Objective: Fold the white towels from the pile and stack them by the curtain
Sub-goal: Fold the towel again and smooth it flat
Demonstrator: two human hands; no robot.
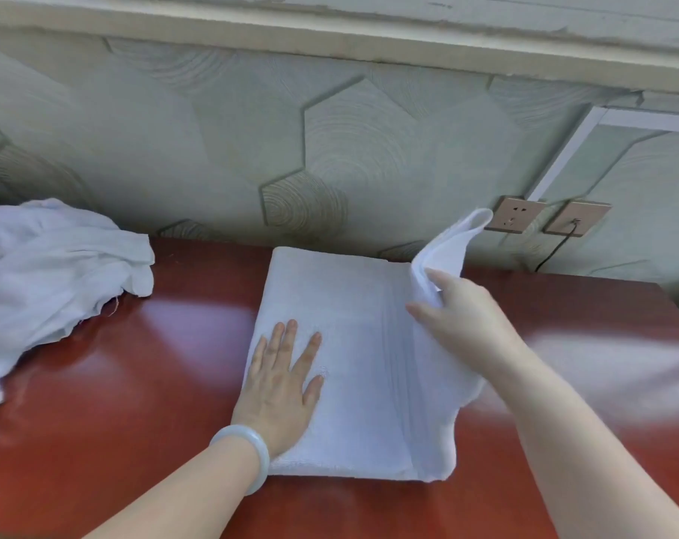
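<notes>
A white towel (353,344) lies partly folded in the middle of the red table (135,383). My left hand (279,387) presses flat on its left half, fingers straight. My right hand (466,320) pinches the towel's right edge and holds that flap lifted off the table, its tip curling up toward the wall. A crumpled pile of white towels (54,274) sits at the table's left end, apart from both hands.
A patterned grey-green wall (330,149) runs right behind the table. Two wall sockets (547,217) sit at the right, with a dark cable hanging from one. The table's right end (664,297) lies near the frame's edge. A blurred white patch shows at far right.
</notes>
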